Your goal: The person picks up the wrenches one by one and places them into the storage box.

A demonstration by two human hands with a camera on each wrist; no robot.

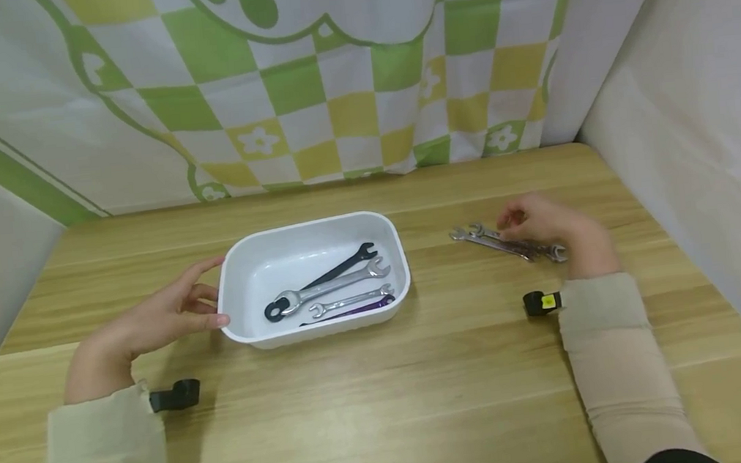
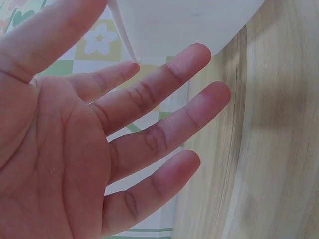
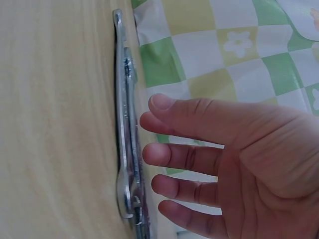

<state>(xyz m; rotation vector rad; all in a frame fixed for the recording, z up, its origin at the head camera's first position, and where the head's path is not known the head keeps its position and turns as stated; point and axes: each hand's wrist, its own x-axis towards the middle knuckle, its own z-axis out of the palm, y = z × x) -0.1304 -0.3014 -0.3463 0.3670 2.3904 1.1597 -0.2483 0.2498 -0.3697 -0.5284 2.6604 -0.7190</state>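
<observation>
- Wrenches (image 1: pixel 507 242) lay bunched on the wooden table (image 1: pixel 425 403), right of the white tray (image 1: pixel 241 261), long axes running left-right.
- Right hand (image 1: pixel 552 234) hovered directly over them, fingers (image 3: pixel 169 154) loosely spread, not gripping.
- Left hand (image 1: pixel 154 324), fingers relaxed, rested beside the tray's left wall.

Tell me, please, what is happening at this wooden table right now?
A person sits at the light wooden table. Their left hand rests open against the side of a white rectangular plastic tray holding four spanners: one black, two silver, one purple. Their right hand hovers, fingers relaxed, just above a small bunch of silver metal spanners lying on the table to the tray's right, not gripping them.
</observation>
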